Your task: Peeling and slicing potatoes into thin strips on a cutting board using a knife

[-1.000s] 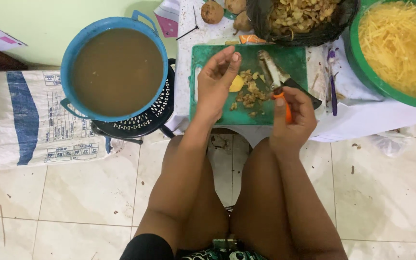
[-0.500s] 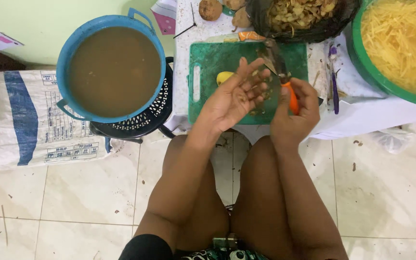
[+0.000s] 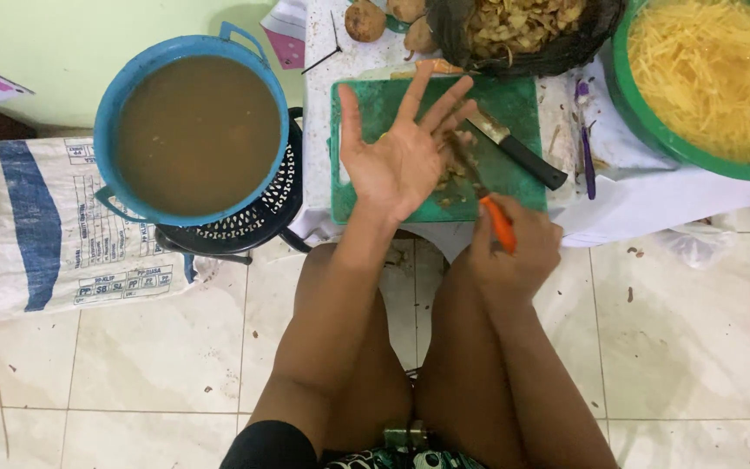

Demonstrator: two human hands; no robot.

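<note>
My left hand is held palm up with fingers spread above the green cutting board, bits of peel stuck to it. My right hand is closed on an orange-handled peeler, its blade pointing toward the left palm. A black-handled knife lies on the board to the right of the fingers. Brown peel scraps sit on the board under the hands.
A blue basin of brown water stands on a black stool at the left. A green bowl of yellow shreds is at the right; a black bag of peelings and potatoes lie behind the board. A white sack lies on the floor.
My left hand has turned palm up and opened flat over the board. The yellow piece it hovered over is no longer visible. The right hand with the peeler has dropped toward the board's near edge.
</note>
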